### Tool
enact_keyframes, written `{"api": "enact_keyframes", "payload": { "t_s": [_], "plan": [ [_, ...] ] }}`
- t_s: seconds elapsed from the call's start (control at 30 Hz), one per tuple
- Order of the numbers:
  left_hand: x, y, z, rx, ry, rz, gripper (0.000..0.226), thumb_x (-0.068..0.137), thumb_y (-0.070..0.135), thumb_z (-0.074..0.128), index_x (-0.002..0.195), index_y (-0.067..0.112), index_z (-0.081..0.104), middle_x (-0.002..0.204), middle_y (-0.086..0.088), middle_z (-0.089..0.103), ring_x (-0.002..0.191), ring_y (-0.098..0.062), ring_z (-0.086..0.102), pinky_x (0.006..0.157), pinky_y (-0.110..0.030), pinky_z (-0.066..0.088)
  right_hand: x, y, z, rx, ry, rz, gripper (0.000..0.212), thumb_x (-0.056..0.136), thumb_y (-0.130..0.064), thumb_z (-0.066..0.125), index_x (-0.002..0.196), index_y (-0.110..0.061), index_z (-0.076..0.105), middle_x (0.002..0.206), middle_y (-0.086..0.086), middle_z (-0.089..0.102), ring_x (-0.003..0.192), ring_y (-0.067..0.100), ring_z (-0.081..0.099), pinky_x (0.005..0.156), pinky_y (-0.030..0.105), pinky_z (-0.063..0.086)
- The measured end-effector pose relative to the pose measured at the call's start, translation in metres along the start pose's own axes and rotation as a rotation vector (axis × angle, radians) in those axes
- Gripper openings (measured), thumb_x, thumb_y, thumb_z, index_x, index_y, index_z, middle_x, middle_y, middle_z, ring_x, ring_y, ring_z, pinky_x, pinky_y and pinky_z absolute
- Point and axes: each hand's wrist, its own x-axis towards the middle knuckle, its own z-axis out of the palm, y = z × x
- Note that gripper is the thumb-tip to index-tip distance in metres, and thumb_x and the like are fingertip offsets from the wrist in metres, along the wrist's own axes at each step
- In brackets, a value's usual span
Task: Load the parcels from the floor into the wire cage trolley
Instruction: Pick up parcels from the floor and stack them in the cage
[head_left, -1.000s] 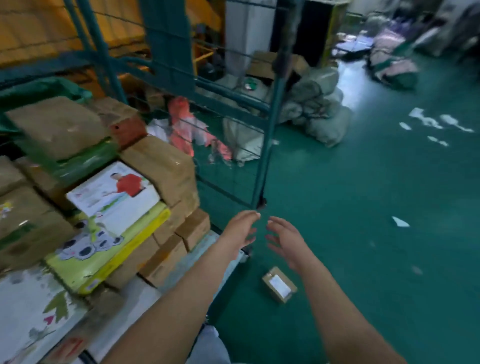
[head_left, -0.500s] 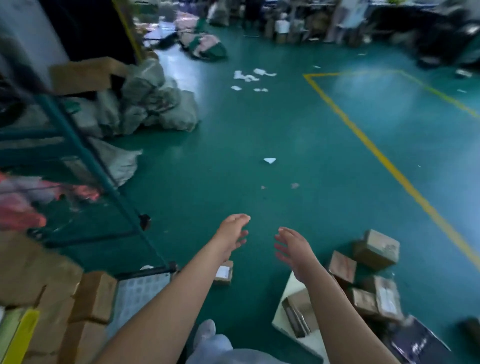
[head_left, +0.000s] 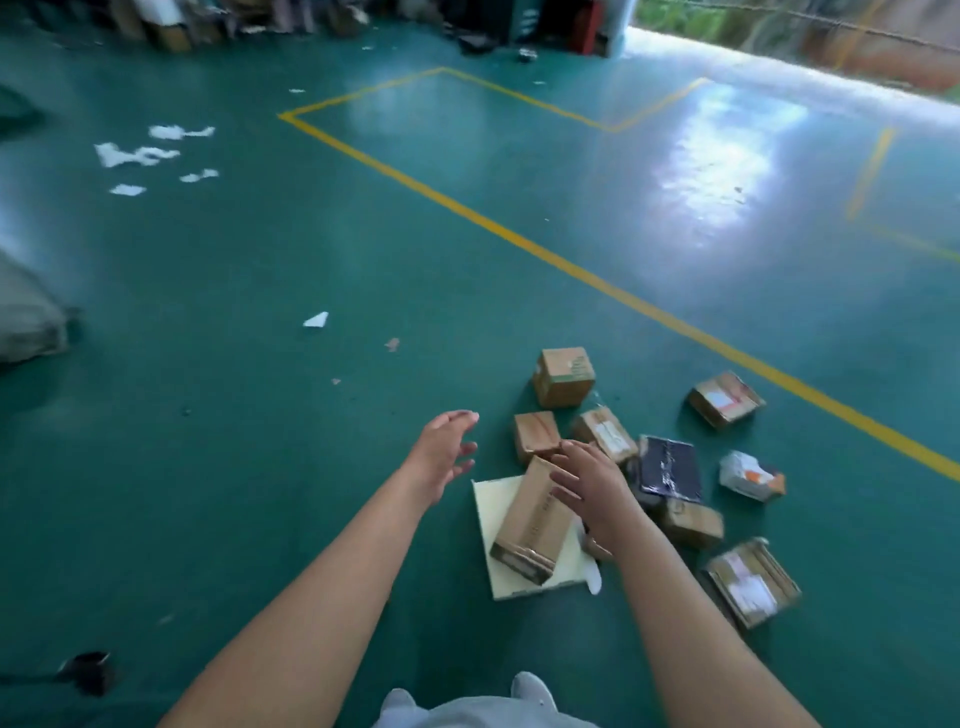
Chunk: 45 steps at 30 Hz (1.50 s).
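Several parcels lie scattered on the green floor at lower right. A long brown carton (head_left: 532, 517) rests on a flat cream box (head_left: 493, 551). Beyond them are a cube-shaped brown box (head_left: 563, 376), a small brown box (head_left: 535, 434), a labelled box (head_left: 605, 434), a black parcel (head_left: 667, 467) and a white pouch (head_left: 750, 475). My left hand (head_left: 444, 452) hovers with spread fingers left of the pile, holding nothing. My right hand (head_left: 592, 486) hovers over the long carton's far end, fingers spread, empty. The wire cage trolley is out of view.
A yellow floor line (head_left: 597, 278) runs diagonally behind the pile. Paper scraps (head_left: 137, 154) lie at far left and one scrap (head_left: 317, 319) at mid floor. A grey sack (head_left: 26, 317) is at the left edge. A dark caster (head_left: 91, 670) shows at bottom left.
The view has swung right, away from the trolley, and the floor pile has come fully into view. Both empty hands have moved out toward the parcels.
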Motion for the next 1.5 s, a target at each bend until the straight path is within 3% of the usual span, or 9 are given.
{"api": "enact_keyframes", "payload": {
  "t_s": [0.4, 0.53, 0.63, 0.87, 0.97, 1.1, 1.3, 1.5],
  "plan": [
    [0.048, 0.009, 0.047, 0.138, -0.198, -0.093, 0.016, 0.105, 0.031, 0.055, 0.116, 0.021, 0.060, 0.118, -0.001, 0.063, 0.112, -0.023, 0.061, 0.098, -0.042, 0.051, 0.007, 0.008, -0.045, 0.158, 0.269, 0.055, 0.025, 0.105, -0.029, 0.056, 0.127, -0.018, 0.061, 0.117, 0.008, 0.071, 0.108, 0.027, 0.066, 0.091, 0.042, 0.056],
    [0.076, 0.023, 0.070, 0.168, -0.207, -0.099, 0.022, 0.105, 0.031, 0.055, 0.122, 0.018, 0.060, 0.116, -0.002, 0.064, 0.107, -0.022, 0.061, 0.088, -0.038, 0.052, 0.036, -0.006, -0.057, 0.192, 0.285, 0.057, 0.026, 0.105, -0.031, 0.055, 0.129, -0.020, 0.060, 0.118, 0.006, 0.070, 0.108, 0.025, 0.066, 0.086, 0.038, 0.056],
    [0.103, 0.040, 0.095, 0.189, -0.182, -0.097, 0.013, 0.106, 0.029, 0.054, 0.112, 0.021, 0.060, 0.107, 0.000, 0.065, 0.103, -0.020, 0.062, 0.097, -0.041, 0.050, 0.069, -0.026, -0.068, 0.195, 0.262, 0.059, 0.028, 0.106, -0.031, 0.054, 0.132, -0.020, 0.057, 0.124, 0.006, 0.067, 0.111, 0.024, 0.065, 0.082, 0.035, 0.056],
    [0.170, 0.085, 0.156, 0.263, -0.139, -0.060, 0.015, 0.105, 0.034, 0.055, 0.115, 0.024, 0.060, 0.122, 0.000, 0.062, 0.116, -0.024, 0.060, 0.103, -0.044, 0.051, 0.154, -0.100, -0.108, 0.224, 0.206, 0.061, 0.038, 0.108, -0.024, 0.050, 0.144, -0.013, 0.051, 0.136, 0.010, 0.060, 0.123, 0.029, 0.059, 0.101, 0.042, 0.052],
    [0.200, 0.105, 0.183, 0.284, -0.121, -0.046, 0.016, 0.104, 0.035, 0.055, 0.115, 0.025, 0.060, 0.124, 0.001, 0.061, 0.118, -0.024, 0.060, 0.101, -0.042, 0.052, 0.195, -0.131, -0.123, 0.253, 0.211, 0.066, 0.036, 0.106, -0.026, 0.055, 0.139, -0.015, 0.055, 0.131, 0.008, 0.063, 0.116, 0.026, 0.063, 0.097, 0.040, 0.055],
    [0.239, 0.121, 0.204, 0.332, -0.121, -0.063, 0.014, 0.105, 0.036, 0.055, 0.114, 0.026, 0.059, 0.128, 0.001, 0.059, 0.121, -0.025, 0.059, 0.104, -0.043, 0.052, 0.239, -0.152, -0.132, 0.218, 0.175, 0.083, 0.039, 0.105, -0.029, 0.055, 0.142, -0.015, 0.052, 0.134, 0.008, 0.062, 0.121, 0.027, 0.061, 0.098, 0.041, 0.055],
    [0.353, 0.153, 0.238, 0.424, -0.153, -0.095, 0.023, 0.104, 0.037, 0.057, 0.123, 0.024, 0.059, 0.134, 0.000, 0.059, 0.120, -0.024, 0.059, 0.098, -0.040, 0.053, 0.335, -0.194, -0.135, 0.156, 0.165, 0.107, 0.036, 0.106, -0.028, 0.054, 0.140, -0.016, 0.053, 0.135, 0.008, 0.061, 0.122, 0.027, 0.060, 0.096, 0.038, 0.055],
    [0.518, 0.178, 0.280, 0.551, -0.200, -0.161, 0.020, 0.102, 0.036, 0.059, 0.119, 0.026, 0.058, 0.129, 0.002, 0.059, 0.115, -0.021, 0.059, 0.095, -0.039, 0.052, 0.477, -0.230, -0.140, 0.081, 0.215, 0.147, 0.028, 0.106, -0.031, 0.054, 0.129, -0.017, 0.059, 0.121, 0.007, 0.065, 0.110, 0.026, 0.065, 0.079, 0.031, 0.056]
  ]
}}
